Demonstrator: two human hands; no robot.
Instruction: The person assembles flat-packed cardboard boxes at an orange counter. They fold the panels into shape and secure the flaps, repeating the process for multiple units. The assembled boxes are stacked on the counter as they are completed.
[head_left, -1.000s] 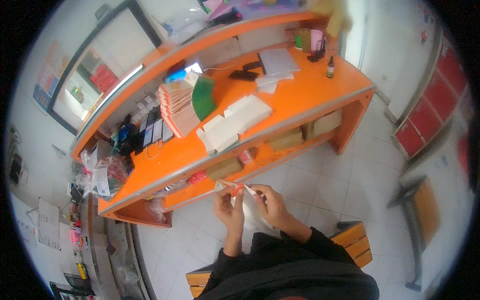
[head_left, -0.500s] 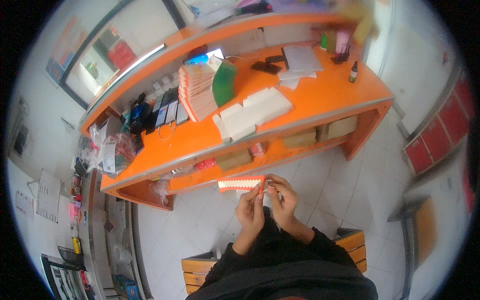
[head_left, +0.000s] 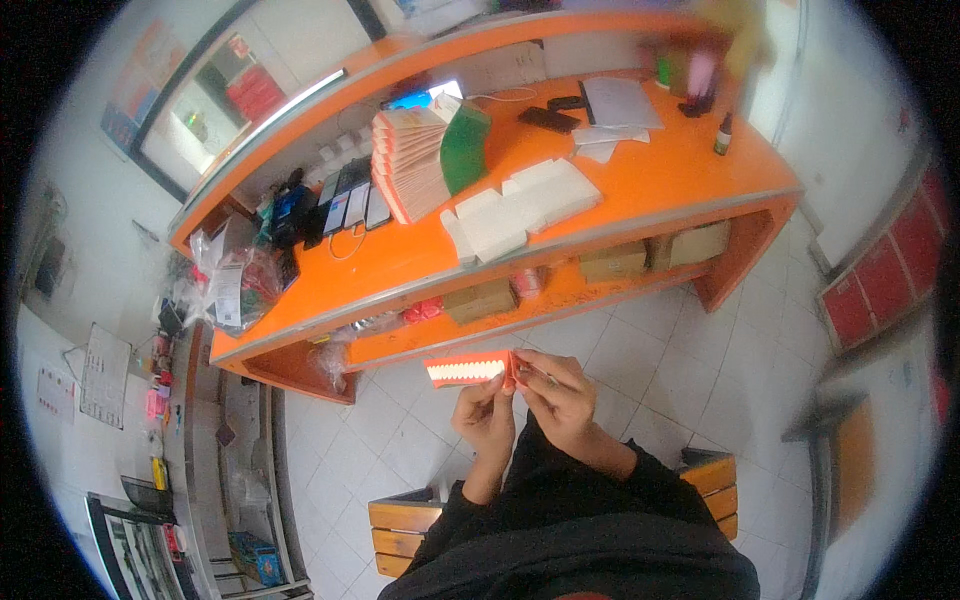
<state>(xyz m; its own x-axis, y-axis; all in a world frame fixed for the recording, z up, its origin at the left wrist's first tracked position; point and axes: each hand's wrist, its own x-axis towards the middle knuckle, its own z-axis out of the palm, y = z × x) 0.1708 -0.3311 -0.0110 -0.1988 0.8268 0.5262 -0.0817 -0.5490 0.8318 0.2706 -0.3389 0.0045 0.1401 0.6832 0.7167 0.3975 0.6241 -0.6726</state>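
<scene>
Above the floor in front of the desk, both my hands hold an orange-red folded card piece [head_left: 437, 374] with a white zigzag-edged band along it. Its long part points left, and its right end stands up between my fingers. My left hand [head_left: 486, 420] pinches it from below, near that right end. At the same end, the fingers of my right hand [head_left: 562, 402] are closed on its edge; the fingertips partly hide it. On the orange desk [head_left: 385, 265] lie a flattened white carton [head_left: 535, 208] and a fanned stack of pale, orange-edged card pieces [head_left: 410, 165] with a green end.
Phones [head_left: 350, 208] with a cable lie left of the stack, near a clear plastic bag [head_left: 235, 295]. Papers [head_left: 620, 103], a dark phone [head_left: 549, 119] and a small bottle [head_left: 723, 134] are further right. Brown boxes [head_left: 480, 300] fill the shelf below. A wooden seat [head_left: 402, 515] is under me.
The card piece has shifted slightly left, and its right end now stands folded up between my fingers. My right hand has moved in over that end. The whole view has shifted a little.
</scene>
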